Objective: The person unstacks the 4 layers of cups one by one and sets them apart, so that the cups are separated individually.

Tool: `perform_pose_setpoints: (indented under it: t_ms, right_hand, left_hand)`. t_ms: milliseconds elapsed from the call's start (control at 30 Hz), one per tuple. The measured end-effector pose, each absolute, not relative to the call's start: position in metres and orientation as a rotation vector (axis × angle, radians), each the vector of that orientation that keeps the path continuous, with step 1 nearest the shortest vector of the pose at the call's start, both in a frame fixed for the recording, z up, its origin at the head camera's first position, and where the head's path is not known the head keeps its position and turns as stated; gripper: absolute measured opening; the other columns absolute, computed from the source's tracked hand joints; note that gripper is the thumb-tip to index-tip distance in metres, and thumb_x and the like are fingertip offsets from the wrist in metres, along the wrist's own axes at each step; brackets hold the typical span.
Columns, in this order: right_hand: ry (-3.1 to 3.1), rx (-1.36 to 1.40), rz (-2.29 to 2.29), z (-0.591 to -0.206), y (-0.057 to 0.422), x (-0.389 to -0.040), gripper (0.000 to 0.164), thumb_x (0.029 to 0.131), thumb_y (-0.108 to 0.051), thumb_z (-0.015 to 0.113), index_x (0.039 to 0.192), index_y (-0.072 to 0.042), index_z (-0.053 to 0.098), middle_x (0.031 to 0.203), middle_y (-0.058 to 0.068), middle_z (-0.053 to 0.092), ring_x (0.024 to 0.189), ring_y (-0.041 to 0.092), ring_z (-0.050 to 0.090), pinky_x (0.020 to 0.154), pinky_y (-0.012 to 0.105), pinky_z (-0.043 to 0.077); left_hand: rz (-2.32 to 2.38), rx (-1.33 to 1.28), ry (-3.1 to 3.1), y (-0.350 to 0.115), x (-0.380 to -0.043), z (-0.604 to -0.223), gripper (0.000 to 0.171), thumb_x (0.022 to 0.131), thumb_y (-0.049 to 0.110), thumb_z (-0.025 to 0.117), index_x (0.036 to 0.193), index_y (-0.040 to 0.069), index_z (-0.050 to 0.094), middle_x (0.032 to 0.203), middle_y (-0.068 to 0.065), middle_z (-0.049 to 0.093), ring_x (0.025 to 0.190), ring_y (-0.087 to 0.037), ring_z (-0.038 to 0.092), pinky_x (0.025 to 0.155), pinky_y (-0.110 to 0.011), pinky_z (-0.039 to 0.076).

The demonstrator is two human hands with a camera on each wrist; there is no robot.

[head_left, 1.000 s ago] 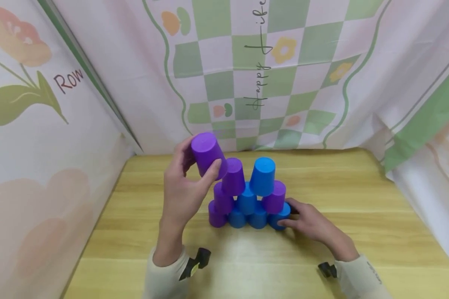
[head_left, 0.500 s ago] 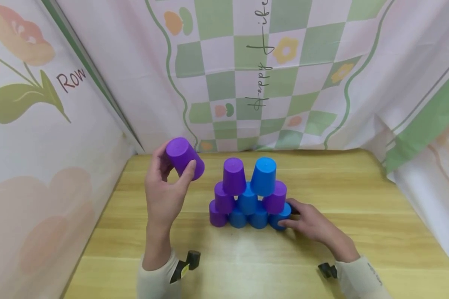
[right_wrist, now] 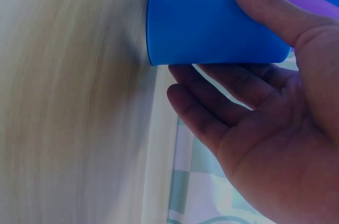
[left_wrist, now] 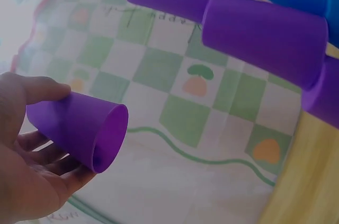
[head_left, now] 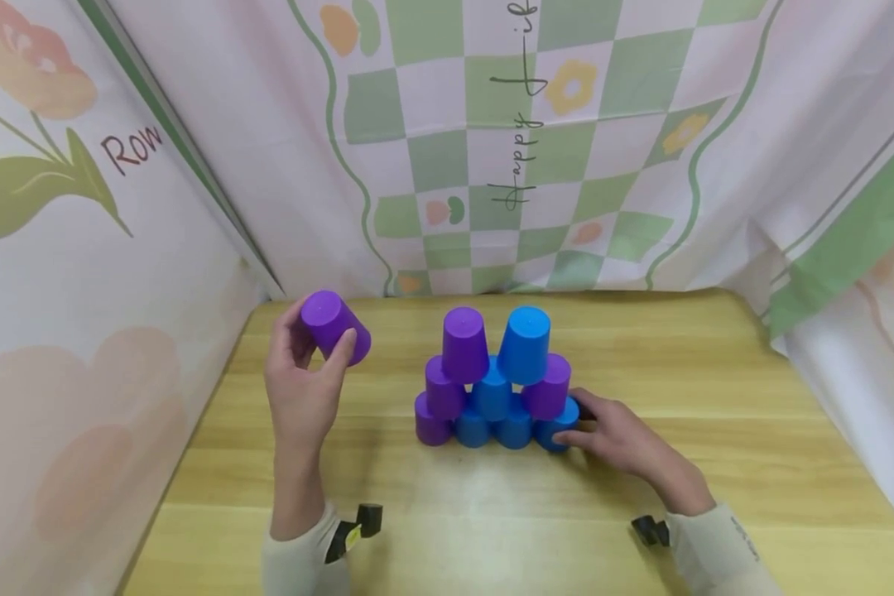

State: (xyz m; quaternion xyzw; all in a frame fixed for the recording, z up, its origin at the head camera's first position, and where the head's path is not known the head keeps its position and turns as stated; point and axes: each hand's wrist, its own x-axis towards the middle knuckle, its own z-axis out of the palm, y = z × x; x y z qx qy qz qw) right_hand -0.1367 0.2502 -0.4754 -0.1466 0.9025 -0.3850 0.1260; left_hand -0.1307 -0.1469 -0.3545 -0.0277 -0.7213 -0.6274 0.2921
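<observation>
My left hand (head_left: 304, 397) holds a purple cup (head_left: 334, 327) upside down and tilted, above the left part of the table. In the left wrist view, the open mouth of that held cup (left_wrist: 77, 128) points away from the palm. A stack of inverted cups stands at mid-table in three tiers. Its top tier is a purple cup (head_left: 465, 346) and a blue cup (head_left: 526, 346), set apart. At the stack's right end, my right hand (head_left: 626, 439) has its thumb on the front of the bottom blue cup (right_wrist: 212, 23) and its fingers around the far side, partly hidden.
The wooden table (head_left: 477, 521) carries the stack. A checked curtain (head_left: 507, 165) hangs close behind it, with more printed cloth (head_left: 119, 290) on the left and white cloth on the right. Each sleeve bears a small black device (head_left: 353, 534).
My left hand has carried the purple cup left and slightly down, away from the stack. The right hand keeps its place at the bottom blue cup, and the stack stands the same.
</observation>
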Motion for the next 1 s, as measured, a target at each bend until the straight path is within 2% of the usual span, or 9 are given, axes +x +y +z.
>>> perform_pose_setpoints:
  t_ms: [167, 600, 1000]
  right_hand:
    - [2.632, -0.426, -1.117, -0.473, 0.250, -0.138, 0.060, 0.098, -0.037, 0.076, 0.146, -0.007, 0.054, 0.142, 0.021, 0.065, 0.130, 0.046, 0.062, 0.106, 0.063, 0.054]
    - [2.627, -0.401, -1.124, -0.474, 0.251, -0.135, 0.062, 0.098, -0.038, 0.075, 0.147, -0.006, 0.054, 0.141, 0.020, 0.065, 0.129, 0.044, 0.063, 0.105, 0.062, 0.055]
    - [2.605, -0.402, -1.137, -0.472, 0.249, -0.136, 0.062, 0.099, -0.038, 0.075, 0.147, -0.006, 0.054, 0.142, 0.021, 0.065, 0.130, 0.045, 0.062, 0.106, 0.062, 0.054]
  left_hand:
    - [-1.700, 0.045, -1.943, -0.158, -0.133, -0.362, 0.058, 0.089, -0.004, 0.078, 0.143, 0.001, 0.056, 0.133, -0.006, 0.064, 0.124, -0.020, 0.064, 0.114, -0.036, 0.052]
    - [-1.695, 0.147, -1.965, -0.175, -0.138, -0.382, 0.059, 0.089, -0.004, 0.078, 0.143, -0.002, 0.055, 0.137, -0.016, 0.062, 0.130, -0.028, 0.061, 0.120, -0.043, 0.046]
    - [-1.739, 0.376, -1.939, -0.198, -0.140, -0.408, 0.063, 0.088, -0.005, 0.077, 0.146, -0.004, 0.051, 0.141, -0.021, 0.059, 0.134, -0.032, 0.058, 0.122, -0.042, 0.044]
